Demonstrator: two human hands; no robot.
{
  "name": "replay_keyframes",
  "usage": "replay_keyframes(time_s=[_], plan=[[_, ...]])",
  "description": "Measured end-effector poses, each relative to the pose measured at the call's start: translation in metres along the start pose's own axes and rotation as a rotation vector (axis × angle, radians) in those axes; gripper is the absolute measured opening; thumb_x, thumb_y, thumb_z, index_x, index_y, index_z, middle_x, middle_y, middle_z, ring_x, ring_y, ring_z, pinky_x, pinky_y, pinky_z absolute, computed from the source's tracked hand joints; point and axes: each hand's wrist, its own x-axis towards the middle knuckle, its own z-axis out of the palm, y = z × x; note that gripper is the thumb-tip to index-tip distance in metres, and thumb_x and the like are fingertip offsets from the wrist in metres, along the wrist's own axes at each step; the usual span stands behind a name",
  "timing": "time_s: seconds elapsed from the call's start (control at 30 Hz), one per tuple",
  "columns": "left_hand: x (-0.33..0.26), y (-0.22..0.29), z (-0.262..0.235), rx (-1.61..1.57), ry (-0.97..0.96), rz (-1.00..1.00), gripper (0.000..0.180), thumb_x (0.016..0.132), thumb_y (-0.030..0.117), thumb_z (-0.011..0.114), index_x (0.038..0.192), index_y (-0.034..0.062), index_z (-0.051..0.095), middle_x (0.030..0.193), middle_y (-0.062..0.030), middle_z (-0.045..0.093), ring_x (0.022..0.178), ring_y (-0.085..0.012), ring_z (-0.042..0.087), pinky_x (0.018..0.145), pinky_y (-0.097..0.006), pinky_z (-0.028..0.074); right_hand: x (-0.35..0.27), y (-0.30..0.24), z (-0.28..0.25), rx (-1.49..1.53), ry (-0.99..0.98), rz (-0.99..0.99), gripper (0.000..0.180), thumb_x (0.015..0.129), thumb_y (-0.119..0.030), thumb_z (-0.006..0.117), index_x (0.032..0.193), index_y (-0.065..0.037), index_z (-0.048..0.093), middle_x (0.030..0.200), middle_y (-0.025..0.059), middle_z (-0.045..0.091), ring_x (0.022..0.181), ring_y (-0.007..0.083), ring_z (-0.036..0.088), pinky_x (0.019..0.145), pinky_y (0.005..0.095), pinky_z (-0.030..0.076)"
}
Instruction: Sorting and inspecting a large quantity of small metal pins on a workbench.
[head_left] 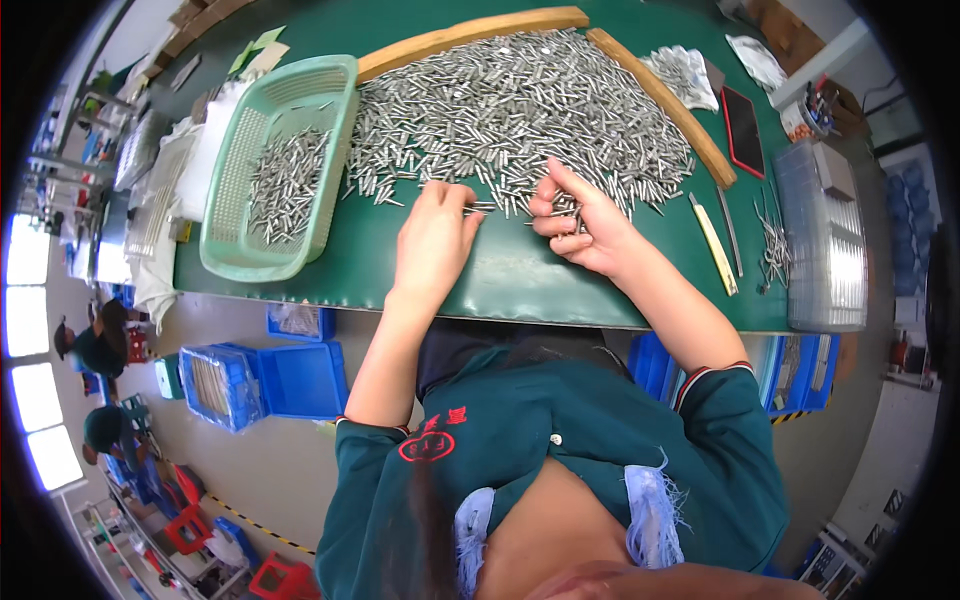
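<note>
A broad heap of small silvery metal pins point(520, 100) lies on the green table point(540, 290). At its near edge my left hand point(437, 240) is closed, fingertips bent down, with a few pins point(482, 207) poking out beside the thumb. My right hand point(595, 225) is curled palm-up around several pins, its thumb raised over the heap. Part of what each hand holds is hidden by the fingers. Left of the heap stands a light green plastic basket point(222, 215) with a pile of the same pins point(288, 190) inside.
Wooden strips point(470, 38) border the heap at the back and right. On the right lie a red-edged phone point(741, 132), a yellow-handled cutter point(714, 245), a thin metal rod point(731, 232) and a clear plastic box point(825, 245). Blue bins point(300, 380) stand below the table edge.
</note>
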Motion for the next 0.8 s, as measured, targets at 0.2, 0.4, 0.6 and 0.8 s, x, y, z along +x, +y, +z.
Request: replay_keyframes(time_s=[0.2, 0.4, 0.6, 0.8], plan=[[-0.004, -0.002, 0.014, -0.101, 0.108, 0.021, 0.023, 0.077, 0.018, 0.063, 0.096, 0.0071, 0.056, 0.095, -0.0121, 0.054, 0.089, -0.0301, 0.055, 0.075, -0.04, 0.047, 0.035, 0.009, 0.061, 0.261, 0.033, 0.187, 0.017, 0.091, -0.023, 0.049, 0.097, -0.008, 0.053, 0.083, 0.0059, 0.055, 0.066, 0.0121, 0.056, 0.036, 0.0175, 0.04], [0.002, -0.027, 0.041, 0.108, 0.21, 0.263, 0.027, 0.079, 0.013, 0.055, 0.102, 0.0002, 0.056, 0.102, -0.0173, 0.059, 0.094, -0.0323, 0.056, 0.077, -0.042, 0.046, 0.128, 0.02, 0.195, -0.033, -0.094, 0.082, 0.075, 0.089, -0.048, 0.045, 0.137, 0.001, 0.015, 0.136, 0.0275, 0.022, 0.123, 0.0433, 0.032, 0.094, 0.0616, 0.036], [-0.003, -0.02, 0.033, 0.07, 0.272, 0.199, 0.014, 0.071, 0.014, 0.065, 0.081, 0.0059, 0.058, 0.084, -0.0086, 0.053, 0.077, -0.0278, 0.053, 0.069, -0.039, 0.045, 0.111, 0.005, 0.194, -0.906, -0.119, -0.295, 0.072, 0.088, -0.047, 0.05, 0.138, -0.001, 0.025, 0.142, 0.0192, 0.022, 0.128, 0.0314, 0.032, 0.096, 0.0431, 0.039], [-0.013, -0.025, -0.002, -0.064, 0.02, 0.091, 0.012, 0.075, 0.01, 0.062, 0.081, 0.0027, 0.056, 0.083, -0.014, 0.056, 0.082, -0.0329, 0.056, 0.073, -0.042, 0.046, 0.048, -0.015, 0.09, -1.634, -0.191, -0.516, 0.025, 0.086, -0.025, 0.057, 0.103, -0.008, 0.063, 0.091, 0.0022, 0.064, 0.08, 0.0109, 0.059, 0.07, 0.0257, 0.048]])
